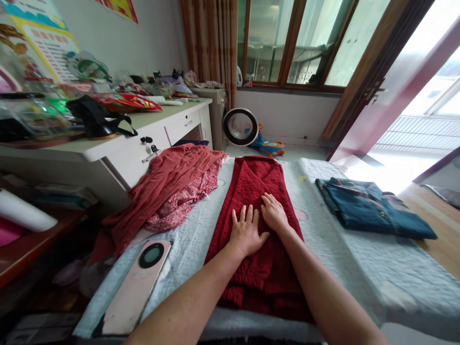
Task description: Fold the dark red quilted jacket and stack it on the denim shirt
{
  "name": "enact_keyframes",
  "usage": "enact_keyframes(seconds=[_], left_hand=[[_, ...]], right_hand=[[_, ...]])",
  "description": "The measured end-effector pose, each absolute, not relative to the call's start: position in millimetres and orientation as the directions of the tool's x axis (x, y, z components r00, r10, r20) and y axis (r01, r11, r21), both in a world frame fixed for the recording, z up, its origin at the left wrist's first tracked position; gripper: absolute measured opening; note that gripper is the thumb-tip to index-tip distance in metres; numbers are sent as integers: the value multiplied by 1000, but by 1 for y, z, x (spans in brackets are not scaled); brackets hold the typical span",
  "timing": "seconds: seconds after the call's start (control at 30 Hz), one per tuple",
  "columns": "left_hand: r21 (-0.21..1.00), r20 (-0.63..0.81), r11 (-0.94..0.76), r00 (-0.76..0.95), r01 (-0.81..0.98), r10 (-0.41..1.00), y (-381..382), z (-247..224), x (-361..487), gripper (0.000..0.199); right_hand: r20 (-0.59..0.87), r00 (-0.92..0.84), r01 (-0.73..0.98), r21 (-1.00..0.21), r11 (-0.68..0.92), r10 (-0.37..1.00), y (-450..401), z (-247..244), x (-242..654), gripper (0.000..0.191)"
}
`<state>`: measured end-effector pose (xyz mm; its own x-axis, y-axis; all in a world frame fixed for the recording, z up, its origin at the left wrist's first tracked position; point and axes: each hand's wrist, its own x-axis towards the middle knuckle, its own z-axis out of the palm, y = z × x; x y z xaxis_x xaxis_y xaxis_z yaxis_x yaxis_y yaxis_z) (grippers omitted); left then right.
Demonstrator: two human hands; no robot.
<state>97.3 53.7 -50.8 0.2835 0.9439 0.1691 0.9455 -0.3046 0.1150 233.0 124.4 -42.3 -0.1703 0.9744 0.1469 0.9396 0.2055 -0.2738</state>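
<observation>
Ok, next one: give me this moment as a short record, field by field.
Left hand: the left hand lies spread, palm down, on the red knit garment
Right hand: the right hand lies palm down on the same garment, slightly farther forward
Garment: folded, on a pale blue cover
Left of garment: a rust-red cloth and a patterned red cloth; nearer, a pink phone, back up
Right of garment: folded denim
Background: cluttered desk, curtain, windows
</observation>
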Motion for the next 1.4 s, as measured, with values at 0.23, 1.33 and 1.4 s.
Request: enact_keyframes(seconds=[0.23,1.33,1.4], left_hand=[[156,108,-291,276,944,955,55,-46,96,68],[151,30,-319,319,936,947,262,-51,91,82],[144,23,-307,307,941,952,269,-51,89,83]], right_hand=[[155,-171,949,-240,205,973,123,-46,234,46],[134,-173,954,-223,200,976,122,-47,231,50],[136,-169,954,-225,197,976,123,-47,231,50]])
